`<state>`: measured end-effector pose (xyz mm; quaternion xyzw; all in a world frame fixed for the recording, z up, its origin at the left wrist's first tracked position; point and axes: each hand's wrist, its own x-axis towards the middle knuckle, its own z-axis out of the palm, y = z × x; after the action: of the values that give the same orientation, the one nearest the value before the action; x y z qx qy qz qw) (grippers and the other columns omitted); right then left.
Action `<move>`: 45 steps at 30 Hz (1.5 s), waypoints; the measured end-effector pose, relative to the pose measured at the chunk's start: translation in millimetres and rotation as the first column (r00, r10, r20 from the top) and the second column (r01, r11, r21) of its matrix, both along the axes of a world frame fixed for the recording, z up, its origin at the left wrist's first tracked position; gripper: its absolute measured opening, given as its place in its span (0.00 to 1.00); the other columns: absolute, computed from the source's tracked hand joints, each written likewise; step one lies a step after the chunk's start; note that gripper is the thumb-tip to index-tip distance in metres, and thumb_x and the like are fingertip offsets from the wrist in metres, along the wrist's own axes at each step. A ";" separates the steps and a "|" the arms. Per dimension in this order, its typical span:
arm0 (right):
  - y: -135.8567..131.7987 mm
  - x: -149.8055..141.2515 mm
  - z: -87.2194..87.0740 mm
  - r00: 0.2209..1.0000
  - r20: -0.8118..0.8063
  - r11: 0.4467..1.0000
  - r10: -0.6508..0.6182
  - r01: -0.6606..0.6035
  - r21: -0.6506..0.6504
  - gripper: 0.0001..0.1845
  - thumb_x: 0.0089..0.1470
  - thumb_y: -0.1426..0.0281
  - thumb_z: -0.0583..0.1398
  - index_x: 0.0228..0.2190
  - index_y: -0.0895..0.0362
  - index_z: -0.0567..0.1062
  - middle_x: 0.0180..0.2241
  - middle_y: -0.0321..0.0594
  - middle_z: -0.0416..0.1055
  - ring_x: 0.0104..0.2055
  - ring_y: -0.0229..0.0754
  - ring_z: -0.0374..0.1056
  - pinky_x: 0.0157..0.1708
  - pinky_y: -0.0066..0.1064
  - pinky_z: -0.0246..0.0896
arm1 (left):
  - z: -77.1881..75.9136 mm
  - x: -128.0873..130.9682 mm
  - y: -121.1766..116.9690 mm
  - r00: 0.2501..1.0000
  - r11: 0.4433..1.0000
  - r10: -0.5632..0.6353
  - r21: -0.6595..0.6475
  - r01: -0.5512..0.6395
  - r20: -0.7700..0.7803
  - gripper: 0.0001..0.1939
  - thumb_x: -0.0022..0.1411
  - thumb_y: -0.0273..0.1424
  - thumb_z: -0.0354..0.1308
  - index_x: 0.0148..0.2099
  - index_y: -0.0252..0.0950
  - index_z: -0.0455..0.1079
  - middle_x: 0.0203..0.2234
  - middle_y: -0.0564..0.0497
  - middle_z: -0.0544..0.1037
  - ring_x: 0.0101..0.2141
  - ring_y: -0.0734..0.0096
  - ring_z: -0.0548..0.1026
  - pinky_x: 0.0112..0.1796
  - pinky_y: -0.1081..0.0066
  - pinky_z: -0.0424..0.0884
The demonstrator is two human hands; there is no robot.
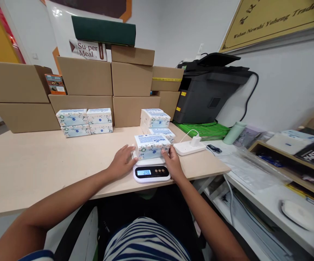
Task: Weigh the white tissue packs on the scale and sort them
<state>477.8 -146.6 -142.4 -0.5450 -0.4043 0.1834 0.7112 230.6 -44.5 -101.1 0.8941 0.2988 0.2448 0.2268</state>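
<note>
Flanking the floral pack [151, 148] on the scale [151, 174]: left hand [122, 162] at one end, right hand [173, 162] at the other

Pack: lay flat on the scale's platform, between the two hands, with the lettering "Manhua" on its upper side.

Left hand: fingers and thumb were parted, the tips at the near left end of the pack. Any pressure on the wrapper could not be told.

Right hand: thumb lay against the front face near the right corner, fingers at that end. Whether it gripped or merely rested could not be told.

Scale: its front edge with the lit display [144, 172] sat between the wrists, slightly nearer the body than the fingertips. Digits appeared to read 298; any decimal point was too small to confirm.

Surroundings: just beyond the right hand stood a stack of similar packs [157, 119]. Farther off, ahead and to the left of the left hand, four more packs [85, 122] stood two by two on the wooden table [50, 159]. To the right of the right hand lay a white power strip [184, 148] with a plug [195, 140] in it; past that, a pale green tumbler [234, 133] leaned in view. Cardboard boxes [132, 79] and a dark printer [203, 98] rose well beyond both hands.
</note>
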 end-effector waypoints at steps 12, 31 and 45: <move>-1.6 -0.7 2.5 1.000 -0.004 1.000 -0.001 0.001 -0.017 0.36 0.56 0.51 0.65 0.61 0.52 0.75 0.62 0.50 0.79 0.65 0.59 0.74 0.67 0.55 0.67 | 3.4 -1.2 2.4 0.997 0.990 0.071 0.126 -0.071 -0.002 0.37 0.74 0.47 0.60 0.79 0.46 0.62 0.82 0.43 0.54 0.81 0.36 0.45 0.75 0.32 0.51; -3.3 -1.3 4.6 1.000 -0.008 1.000 -0.009 0.009 -0.003 0.36 0.56 0.49 0.66 0.61 0.51 0.76 0.60 0.48 0.79 0.64 0.59 0.74 0.67 0.56 0.67 | -2.9 -1.5 8.9 0.993 0.996 0.033 0.081 -0.042 0.113 0.28 0.70 0.48 0.63 0.67 0.43 0.77 0.75 0.43 0.68 0.76 0.46 0.62 0.74 0.42 0.62; -7.2 -3.0 6.1 0.999 -0.028 0.999 0.037 -0.037 -0.005 0.38 0.55 0.49 0.70 0.63 0.49 0.75 0.62 0.47 0.79 0.66 0.59 0.72 0.68 0.54 0.68 | 15.2 0.2 -1.0 0.950 0.984 0.145 -0.141 -0.109 0.278 0.23 0.74 0.46 0.53 0.46 0.40 0.87 0.60 0.43 0.85 0.63 0.50 0.80 0.69 0.47 0.71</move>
<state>474.8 -153.8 -136.2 -0.5368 -0.4038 0.2053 0.7118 230.8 -45.5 -85.8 0.8122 0.3343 0.3670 0.3064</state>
